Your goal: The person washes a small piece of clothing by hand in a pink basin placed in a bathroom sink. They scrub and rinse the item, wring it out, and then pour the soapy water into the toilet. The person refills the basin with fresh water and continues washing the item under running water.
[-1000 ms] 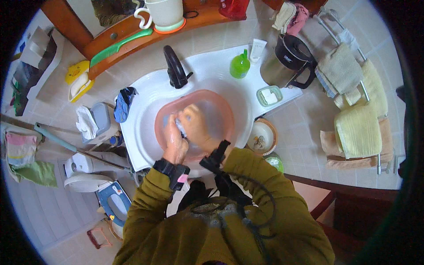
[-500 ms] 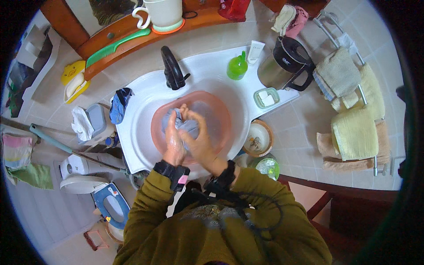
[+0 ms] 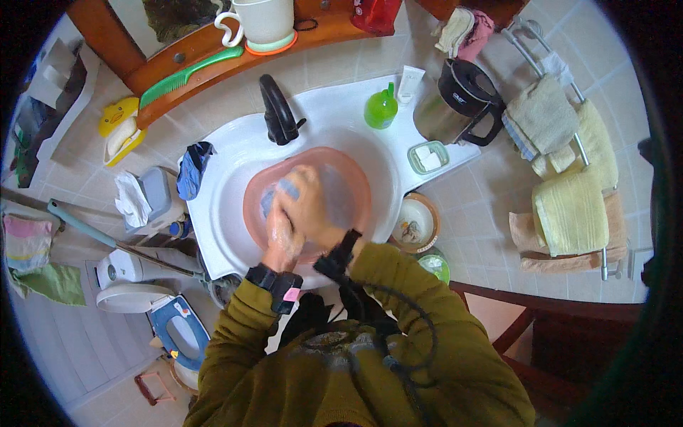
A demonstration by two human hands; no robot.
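Note:
A salmon-pink basin (image 3: pixel 364 186) with cloudy water sits in the white washbasin (image 3: pixel 226 213). Over it, a wet grey-blue cloth (image 3: pixel 267 202) is bunched up between my two hands. My left hand (image 3: pixel 280 233), wet and with suds near the wrist, is closed around the cloth from the left and below. Pressed over the top of it is my right hand (image 3: pixel 307 205), its fingers curled round and slightly blurred. Most of the cloth is hidden under the right hand. The black faucet (image 3: pixel 278 114) stands just behind the basin.
On the washbasin's right ledge are a green pump bottle (image 3: pixel 381 109), a white tube (image 3: pixel 410 84), a kettle (image 3: pixel 462 103) and a soap dish (image 3: pixel 428 157). A blue cloth (image 3: pixel 192 171) hangs over the left edge. Towels (image 3: pixel 573 217) hang on the right wall rack.
My right hand has moved from beside the cloth to over its top, fingers curling down and covering it. The left hand stays nearly in place, and the right forearm has swung slightly left.

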